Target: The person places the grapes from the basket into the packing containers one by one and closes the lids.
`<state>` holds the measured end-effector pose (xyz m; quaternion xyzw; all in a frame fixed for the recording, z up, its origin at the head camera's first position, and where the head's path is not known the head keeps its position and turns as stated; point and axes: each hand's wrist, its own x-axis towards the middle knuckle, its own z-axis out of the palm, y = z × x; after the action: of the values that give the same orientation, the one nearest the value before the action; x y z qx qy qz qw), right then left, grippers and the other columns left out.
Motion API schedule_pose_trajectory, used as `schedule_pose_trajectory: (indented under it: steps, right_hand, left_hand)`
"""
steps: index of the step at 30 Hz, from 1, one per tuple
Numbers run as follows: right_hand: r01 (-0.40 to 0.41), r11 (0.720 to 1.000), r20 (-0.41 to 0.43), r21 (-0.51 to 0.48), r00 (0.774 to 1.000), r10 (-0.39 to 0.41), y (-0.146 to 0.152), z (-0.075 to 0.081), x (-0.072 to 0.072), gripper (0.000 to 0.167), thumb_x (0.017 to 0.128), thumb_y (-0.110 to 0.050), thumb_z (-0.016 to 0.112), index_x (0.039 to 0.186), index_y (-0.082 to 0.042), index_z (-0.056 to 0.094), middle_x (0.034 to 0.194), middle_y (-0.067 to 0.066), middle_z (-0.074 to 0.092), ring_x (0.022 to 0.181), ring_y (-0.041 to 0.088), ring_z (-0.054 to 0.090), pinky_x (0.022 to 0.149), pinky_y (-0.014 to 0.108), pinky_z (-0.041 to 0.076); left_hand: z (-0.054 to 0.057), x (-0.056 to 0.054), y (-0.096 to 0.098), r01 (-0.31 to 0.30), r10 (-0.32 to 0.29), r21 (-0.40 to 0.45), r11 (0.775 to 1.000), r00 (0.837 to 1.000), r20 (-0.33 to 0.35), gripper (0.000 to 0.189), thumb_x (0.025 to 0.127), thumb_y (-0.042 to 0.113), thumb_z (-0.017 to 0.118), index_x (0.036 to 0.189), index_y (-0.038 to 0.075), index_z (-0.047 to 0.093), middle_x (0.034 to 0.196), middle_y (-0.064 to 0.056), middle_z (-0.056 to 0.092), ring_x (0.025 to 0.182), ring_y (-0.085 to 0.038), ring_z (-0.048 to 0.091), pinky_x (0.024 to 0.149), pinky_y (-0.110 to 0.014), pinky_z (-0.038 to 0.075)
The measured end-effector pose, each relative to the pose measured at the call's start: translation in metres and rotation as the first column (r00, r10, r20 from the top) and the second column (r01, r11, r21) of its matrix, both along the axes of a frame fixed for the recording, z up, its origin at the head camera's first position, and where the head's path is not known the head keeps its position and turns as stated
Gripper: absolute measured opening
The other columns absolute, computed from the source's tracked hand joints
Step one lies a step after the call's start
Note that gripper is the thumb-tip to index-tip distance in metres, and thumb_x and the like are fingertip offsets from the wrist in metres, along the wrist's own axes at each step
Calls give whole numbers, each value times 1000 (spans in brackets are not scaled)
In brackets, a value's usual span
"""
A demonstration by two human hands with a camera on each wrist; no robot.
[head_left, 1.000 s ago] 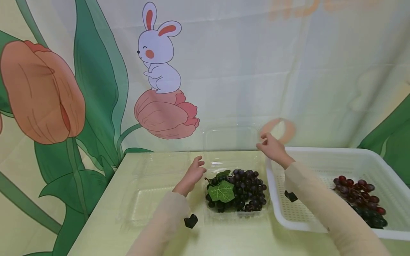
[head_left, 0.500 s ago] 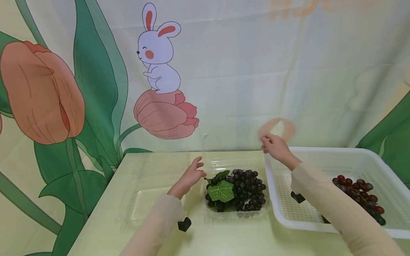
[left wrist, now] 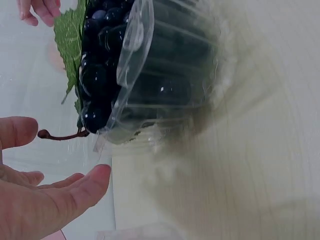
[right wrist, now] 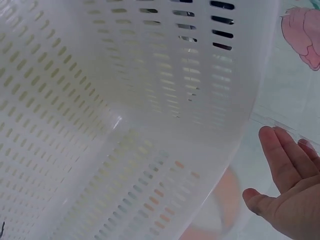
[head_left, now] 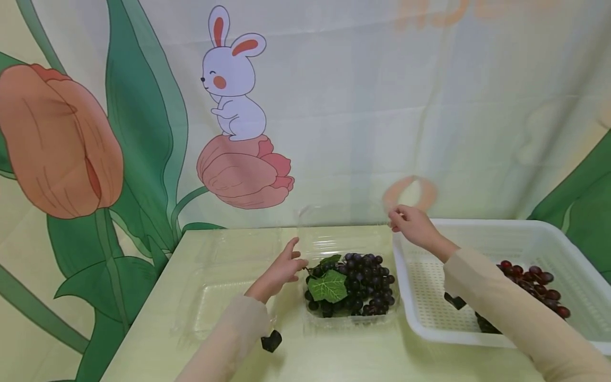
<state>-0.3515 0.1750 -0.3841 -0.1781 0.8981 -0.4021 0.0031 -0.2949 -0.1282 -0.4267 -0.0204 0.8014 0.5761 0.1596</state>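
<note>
Dark grapes (head_left: 365,278) with a green leaf (head_left: 328,286) fill a clear plastic clamshell box (head_left: 350,321) at the table's middle. Its see-through lid (head_left: 343,208) is raised at the back, tilted toward the box. Beside the box's left edge is my left hand (head_left: 281,269), thumb and fingers spread, near the grape stem (left wrist: 60,136) in the left wrist view. My right hand (head_left: 411,224) is at the lid's right corner. In the right wrist view its fingers (right wrist: 282,155) are fairly straight at the lid's edge, the thumb apart from them.
A white perforated basket (head_left: 403,286) stands right of the box, holding red grapes (head_left: 537,281) and a darker bunch (head_left: 487,323) partly behind the right sleeve. Another clear clamshell box (head_left: 229,302) lies open at left. A printed curtain (head_left: 343,106) hangs behind the table.
The lid's upper edge has come down and forward. My right hand has lowered slightly with it, moving a little right. My left hand has drifted slightly left and down, its fingers spreading.
</note>
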Motion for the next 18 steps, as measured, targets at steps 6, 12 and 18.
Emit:
schedule_pose_trajectory:
  steps: [6,12,18]
  right_hand:
    - [-37,999,-27,-13,999,36,1,0,7,31,96,-24,36,93,2,53,95,20,58,90,32,61,80,42,47]
    - [-51,999,-53,6,997,51,2,1,13,30,95,-22,39,92,3,54,95,19,59,89,31,61,80,43,47]
    - [-57,996,-61,67,996,61,5,0,20,30,95,-26,40,95,-1,55,94,17,60,84,26,58,68,35,44]
  left_hand:
    - [-3,1,2,-28,27,51,998,999,22,65,92,20,44,143,22,4,141,-24,21,97,-29,50,85,-49,43]
    - [-6,4,6,-79,73,111,991,996,53,59,94,25,38,143,20,4,140,-22,25,86,-23,49,83,-50,44]
    - [-9,7,7,-155,146,143,977,987,74,51,96,24,29,142,14,11,144,-20,16,119,-39,39,87,-48,43]
